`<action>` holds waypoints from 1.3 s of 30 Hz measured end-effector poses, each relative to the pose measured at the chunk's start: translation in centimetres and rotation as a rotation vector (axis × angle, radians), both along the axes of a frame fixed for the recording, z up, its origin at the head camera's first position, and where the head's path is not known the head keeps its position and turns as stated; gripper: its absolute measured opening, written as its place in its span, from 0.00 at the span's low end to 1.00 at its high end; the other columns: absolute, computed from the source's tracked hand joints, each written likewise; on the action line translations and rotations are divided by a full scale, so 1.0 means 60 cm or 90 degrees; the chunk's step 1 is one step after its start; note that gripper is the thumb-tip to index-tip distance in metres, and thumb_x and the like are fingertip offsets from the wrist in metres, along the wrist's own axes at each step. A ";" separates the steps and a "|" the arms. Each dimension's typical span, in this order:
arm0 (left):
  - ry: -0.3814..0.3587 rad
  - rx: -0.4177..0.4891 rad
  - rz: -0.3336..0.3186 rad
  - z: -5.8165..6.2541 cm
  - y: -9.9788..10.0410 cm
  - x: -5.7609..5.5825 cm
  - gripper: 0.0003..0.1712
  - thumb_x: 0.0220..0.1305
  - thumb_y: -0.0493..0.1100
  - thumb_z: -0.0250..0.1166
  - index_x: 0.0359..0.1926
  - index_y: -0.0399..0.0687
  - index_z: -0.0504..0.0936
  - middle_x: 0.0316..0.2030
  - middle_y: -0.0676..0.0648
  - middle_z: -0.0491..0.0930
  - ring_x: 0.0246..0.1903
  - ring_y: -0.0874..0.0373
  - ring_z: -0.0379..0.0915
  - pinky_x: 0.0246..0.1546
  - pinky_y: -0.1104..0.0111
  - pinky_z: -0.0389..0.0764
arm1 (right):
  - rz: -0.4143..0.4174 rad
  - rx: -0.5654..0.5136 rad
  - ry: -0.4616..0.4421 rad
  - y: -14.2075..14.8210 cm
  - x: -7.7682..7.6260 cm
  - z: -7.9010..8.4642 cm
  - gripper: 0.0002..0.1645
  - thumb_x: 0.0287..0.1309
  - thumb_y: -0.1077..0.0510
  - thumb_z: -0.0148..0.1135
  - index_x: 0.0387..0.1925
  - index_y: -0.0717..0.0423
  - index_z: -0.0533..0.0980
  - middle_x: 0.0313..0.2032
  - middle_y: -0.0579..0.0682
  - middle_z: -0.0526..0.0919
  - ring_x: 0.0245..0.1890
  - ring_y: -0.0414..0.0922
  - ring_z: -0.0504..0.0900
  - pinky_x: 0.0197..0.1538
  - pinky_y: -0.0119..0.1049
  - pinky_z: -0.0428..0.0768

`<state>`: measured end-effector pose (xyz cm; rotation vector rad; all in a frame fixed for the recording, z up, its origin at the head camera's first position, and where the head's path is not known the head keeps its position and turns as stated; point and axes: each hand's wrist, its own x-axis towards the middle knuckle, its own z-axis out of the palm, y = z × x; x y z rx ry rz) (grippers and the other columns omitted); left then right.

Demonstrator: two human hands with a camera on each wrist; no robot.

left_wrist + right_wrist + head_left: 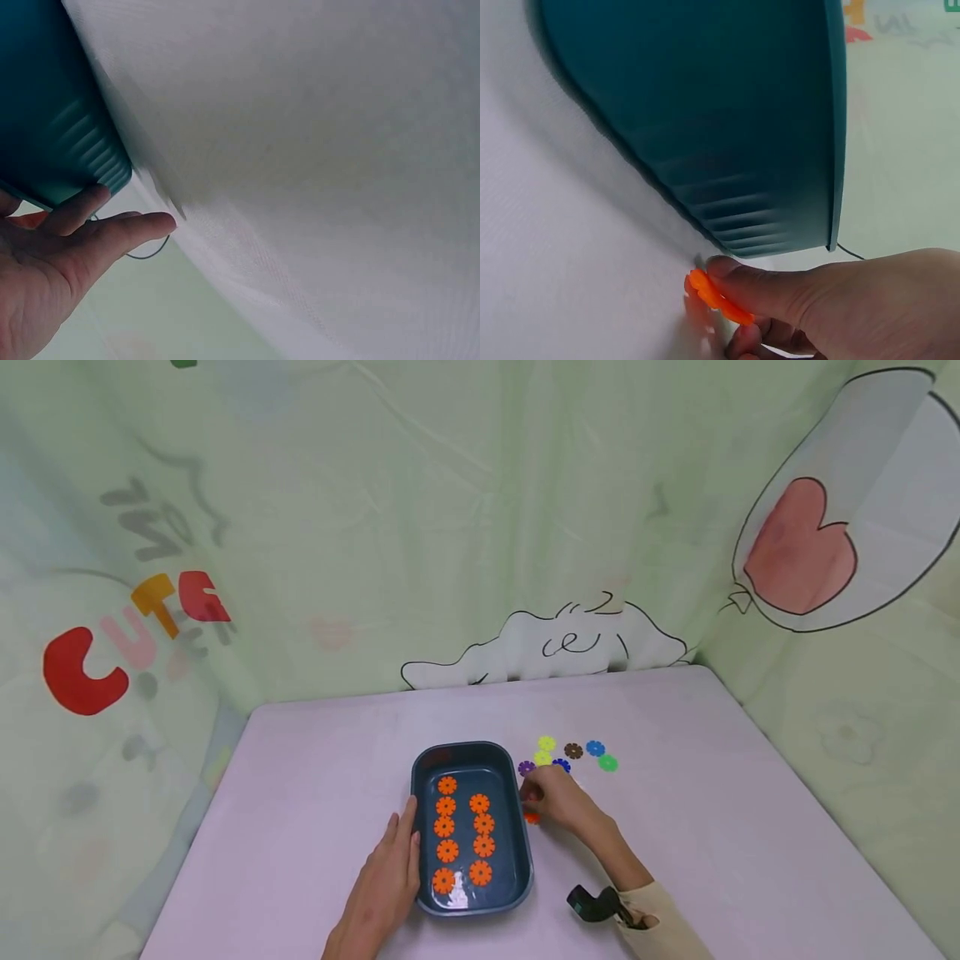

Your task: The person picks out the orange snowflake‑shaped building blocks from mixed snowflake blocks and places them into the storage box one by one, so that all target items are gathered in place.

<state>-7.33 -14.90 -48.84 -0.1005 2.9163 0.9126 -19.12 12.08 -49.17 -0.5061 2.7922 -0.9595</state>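
A dark blue-green tray (512,893) lies on the table with several orange notched discs (444,827) in two columns on its floor. Along its left wall rests my left hand (381,875), fingers fairly straight against the outside, as the left wrist view also shows with the hand (52,270) by the tray's corner (90,150). Just outside the right wall, my right hand (562,797) pinches an orange disc (718,298) between thumb and fingers, low over the table. In the head view part of an orange disc (532,818) shows below that hand.
Behind my right hand lie loose discs: yellow (547,743), brown (573,751), light blue (596,748), green (607,763), dark blue (562,766) and purple (527,767). A black device (592,904) sits at my right wrist. Printed cloth walls (450,527) surround the table (315,760).
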 end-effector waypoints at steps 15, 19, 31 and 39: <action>-0.008 0.000 0.001 0.004 0.003 0.000 0.34 0.87 0.52 0.50 0.87 0.54 0.56 0.80 0.30 0.61 0.75 0.27 0.63 0.73 0.33 0.69 | 0.006 -0.007 -0.044 0.021 0.014 0.024 0.15 0.51 0.80 0.75 0.32 0.59 0.90 0.29 0.49 0.88 0.29 0.44 0.81 0.36 0.37 0.90; -0.008 -0.001 0.002 0.003 0.002 0.001 0.34 0.87 0.52 0.50 0.87 0.54 0.56 0.80 0.30 0.61 0.76 0.28 0.63 0.73 0.33 0.69 | 0.009 0.004 -0.029 0.023 0.021 0.030 0.17 0.48 0.82 0.75 0.32 0.60 0.90 0.30 0.51 0.90 0.30 0.44 0.83 0.37 0.37 0.92; -0.011 -0.005 0.006 0.001 0.000 0.000 0.34 0.87 0.53 0.50 0.87 0.55 0.57 0.80 0.30 0.61 0.76 0.27 0.63 0.73 0.33 0.69 | -0.004 0.014 0.039 0.029 0.029 0.058 0.15 0.46 0.81 0.78 0.29 0.60 0.90 0.29 0.49 0.90 0.29 0.43 0.83 0.36 0.38 0.92; -0.015 0.000 0.004 0.003 0.000 0.000 0.34 0.87 0.53 0.49 0.87 0.54 0.56 0.80 0.30 0.61 0.76 0.28 0.62 0.73 0.33 0.68 | 0.009 0.009 0.091 0.038 0.024 0.098 0.12 0.49 0.76 0.81 0.30 0.59 0.91 0.28 0.48 0.89 0.30 0.42 0.84 0.37 0.36 0.91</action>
